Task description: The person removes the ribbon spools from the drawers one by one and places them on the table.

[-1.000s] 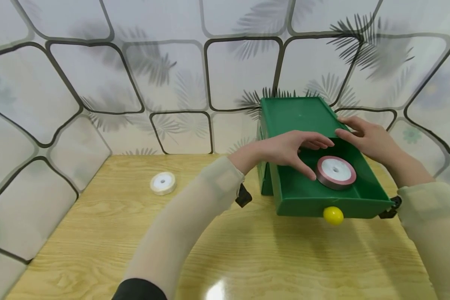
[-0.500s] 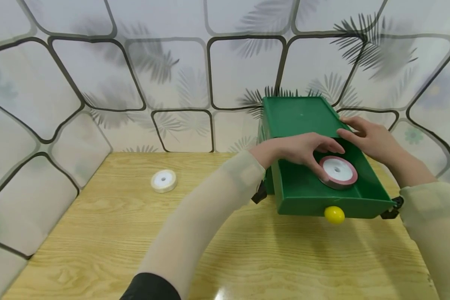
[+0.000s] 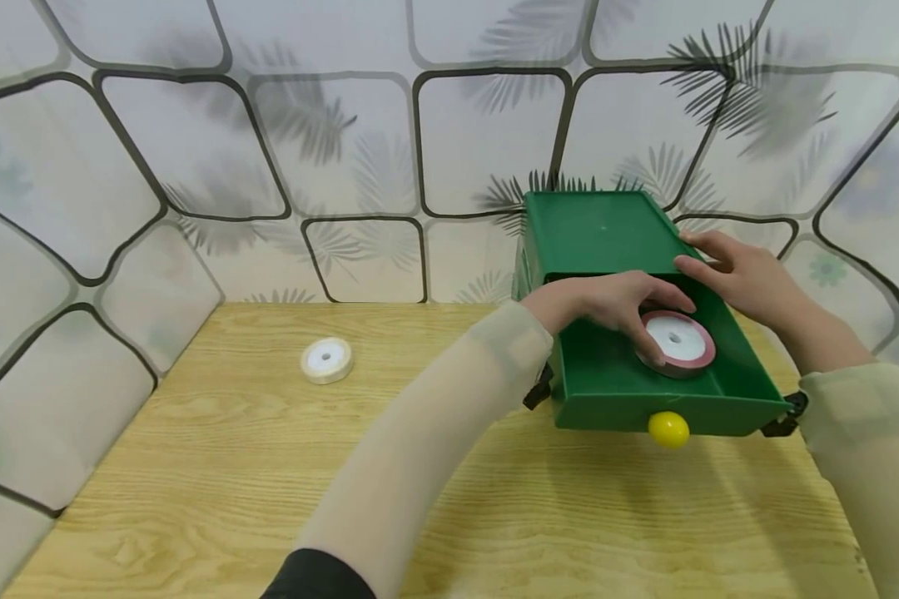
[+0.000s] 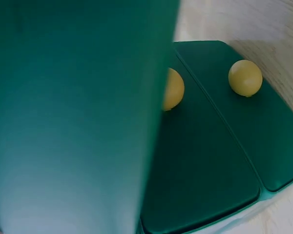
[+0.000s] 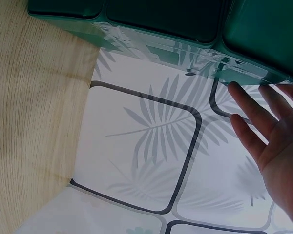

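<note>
**Left hand (image 3: 618, 301) arched over the pink roll (image 3: 676, 338)**

I judged the step in hand to be taking up the pink roll, and it called for thumb and fingers set squarely opposite each other on the rim, then a straight, level lift past the walls of the drawer (image 3: 599, 412). Leaning on the drawer looked unwise: it jutted from the box (image 3: 603, 229) above the table (image 3: 195, 466), so a hard push might have tipped everything. The right hand (image 3: 749, 281) lay at 2 o'clock from the pink roll, fingers extended and grasping nothing, tips at the box's right edge; a light brace there suited.

The pink roll lay flat inside the drawer, at 4 o'clock from the middle of the left hand. That hand's thumb was by the rim's 8 o'clock, its fingers near 1 o'clock. The spread was wide, but I could not tell whether it had tightened on the rim; the left wrist view gave me mostly green plastic. The yellow knob (image 3: 668, 429) stood at 6 o'clock, and the cream roll (image 3: 326, 360) well apart at 9 o'clock.
</note>
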Demonstrator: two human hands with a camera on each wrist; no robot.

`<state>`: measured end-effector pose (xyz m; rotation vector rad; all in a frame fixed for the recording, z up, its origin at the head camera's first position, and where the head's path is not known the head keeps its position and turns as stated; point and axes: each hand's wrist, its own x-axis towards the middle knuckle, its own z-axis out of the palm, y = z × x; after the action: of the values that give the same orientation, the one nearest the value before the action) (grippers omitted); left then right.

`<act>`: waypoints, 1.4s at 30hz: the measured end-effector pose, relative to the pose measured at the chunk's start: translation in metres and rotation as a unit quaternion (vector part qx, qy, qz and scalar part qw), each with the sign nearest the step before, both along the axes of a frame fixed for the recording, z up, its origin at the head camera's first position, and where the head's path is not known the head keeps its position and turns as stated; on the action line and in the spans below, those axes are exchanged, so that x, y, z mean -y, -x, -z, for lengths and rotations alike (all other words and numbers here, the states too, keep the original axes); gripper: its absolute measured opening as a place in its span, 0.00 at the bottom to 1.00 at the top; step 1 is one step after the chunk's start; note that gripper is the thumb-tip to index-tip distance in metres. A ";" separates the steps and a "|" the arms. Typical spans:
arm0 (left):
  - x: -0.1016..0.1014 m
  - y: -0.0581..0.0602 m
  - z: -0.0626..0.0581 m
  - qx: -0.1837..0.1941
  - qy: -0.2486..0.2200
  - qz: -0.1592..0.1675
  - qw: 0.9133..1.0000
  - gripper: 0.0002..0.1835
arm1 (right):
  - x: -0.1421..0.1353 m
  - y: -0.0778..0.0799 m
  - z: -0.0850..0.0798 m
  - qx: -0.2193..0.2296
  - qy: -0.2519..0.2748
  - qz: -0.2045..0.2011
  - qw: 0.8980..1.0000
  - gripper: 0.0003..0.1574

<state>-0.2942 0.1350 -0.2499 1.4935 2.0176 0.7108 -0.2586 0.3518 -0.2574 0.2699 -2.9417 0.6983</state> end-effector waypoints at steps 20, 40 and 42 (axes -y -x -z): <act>-0.003 -0.004 0.002 -0.043 0.041 0.004 0.998 0.44 | 0.000 0.000 0.000 -0.004 -0.003 0.003 1.000 0.42; 0.000 -0.006 0.000 -0.079 0.053 -0.019 0.995 0.41 | 0.001 0.000 0.000 -0.006 -0.002 0.004 1.000 0.42; 0.000 -0.006 -0.001 -0.081 0.050 -0.020 0.995 0.41 | 0.001 0.000 0.001 -0.005 -0.003 0.004 1.000 0.43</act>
<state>-0.2882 0.1348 -0.2492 1.4968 2.1752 0.5097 -0.2582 0.3507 -0.2579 0.2602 -2.9345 0.6838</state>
